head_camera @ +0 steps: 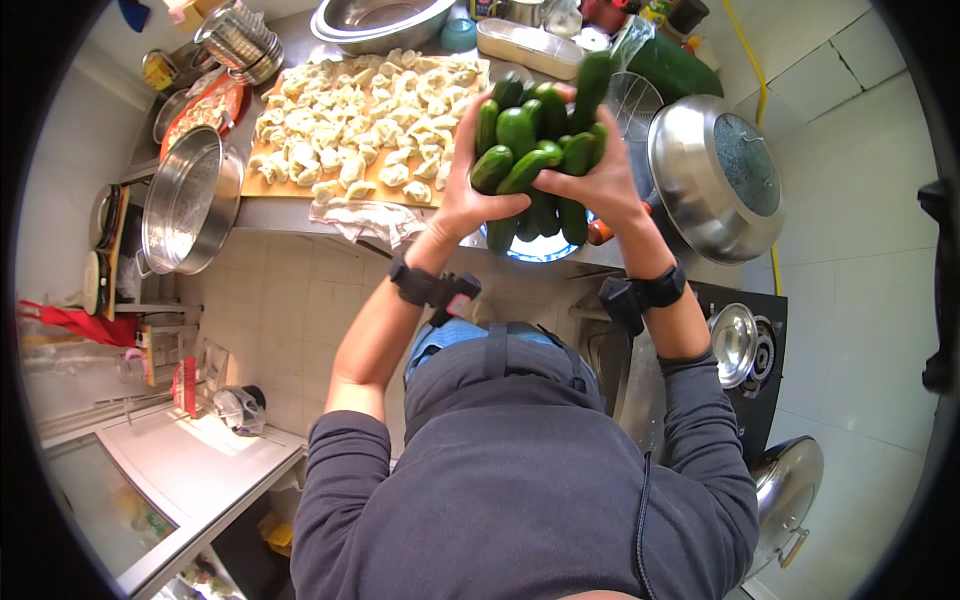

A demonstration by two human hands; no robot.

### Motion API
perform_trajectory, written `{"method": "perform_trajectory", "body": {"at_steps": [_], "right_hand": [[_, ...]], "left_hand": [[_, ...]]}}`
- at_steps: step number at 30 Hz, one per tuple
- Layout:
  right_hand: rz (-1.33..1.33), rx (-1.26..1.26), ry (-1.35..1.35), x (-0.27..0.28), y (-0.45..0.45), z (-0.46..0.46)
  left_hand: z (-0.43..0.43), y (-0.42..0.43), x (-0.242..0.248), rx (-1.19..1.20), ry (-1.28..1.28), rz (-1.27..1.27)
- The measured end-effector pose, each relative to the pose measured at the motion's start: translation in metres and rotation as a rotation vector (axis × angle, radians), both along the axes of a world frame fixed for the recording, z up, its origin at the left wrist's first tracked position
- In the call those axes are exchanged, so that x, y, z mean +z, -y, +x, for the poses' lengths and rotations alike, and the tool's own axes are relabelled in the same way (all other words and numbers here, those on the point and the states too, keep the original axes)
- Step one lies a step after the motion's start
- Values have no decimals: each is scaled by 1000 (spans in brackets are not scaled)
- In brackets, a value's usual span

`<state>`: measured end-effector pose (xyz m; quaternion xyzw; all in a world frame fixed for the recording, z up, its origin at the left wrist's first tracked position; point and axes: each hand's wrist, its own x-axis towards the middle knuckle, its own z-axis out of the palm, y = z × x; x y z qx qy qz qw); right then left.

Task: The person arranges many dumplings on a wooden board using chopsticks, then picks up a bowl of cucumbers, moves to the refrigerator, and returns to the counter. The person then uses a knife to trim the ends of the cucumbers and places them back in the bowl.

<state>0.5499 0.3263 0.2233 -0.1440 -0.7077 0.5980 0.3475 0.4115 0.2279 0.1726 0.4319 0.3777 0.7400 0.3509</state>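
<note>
Between my two hands is a bunched heap of several small green cucumbers (517,131). My left hand (476,187) clasps the heap from the left, its thumb across the front. From the right, my right hand (600,176) presses against it, thumb also in front. More cucumbers (544,217) show below my thumbs, over a blue-and-white dish (544,250) whose rim peeks out underneath. Whether those lower ones rest on the dish or hang from my grip, I cannot tell. Left of my hands, a wooden board (281,187) carries many folded dumplings (360,120).
A steel pan (191,202) stands at the counter's left edge. To the right lie a large domed steel lid (675,180), a wire strainer (636,101) and a gas stove (769,315). Behind are steel basins (382,37) and a lidded plastic box (529,49). A cloth (367,219) hangs at the front edge.
</note>
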Motion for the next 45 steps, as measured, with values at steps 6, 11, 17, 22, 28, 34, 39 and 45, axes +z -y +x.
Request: {"method": "perform_trajectory", "body": {"at_steps": [6, 11, 17, 22, 28, 34, 39, 45], "right_hand": [[59, 116, 281, -9, -11, -38], [84, 146, 577, -16, 11, -86], [-207, 241, 686, -37, 38, -101], [-270, 76, 737, -58, 46, -115], [-274, 95, 775, -61, 43, -107], [19, 220, 702, -71, 42, -76], [140, 124, 644, -77, 29, -52], [334, 144, 91, -26, 15, -16]], "left_hand": [[-2, 17, -62, -179, 564, 79], [-2, 49, -72, -170, 777, 123], [-11, 86, -93, -92, 863, 33], [-15, 88, -110, -81, 942, 5], [-9, 80, -133, -161, 985, 63], [-3, 72, -147, -205, 1035, 46], [-4, 53, -130, -209, 839, -72], [-27, 29, -23, 99, 37, 132]]}}
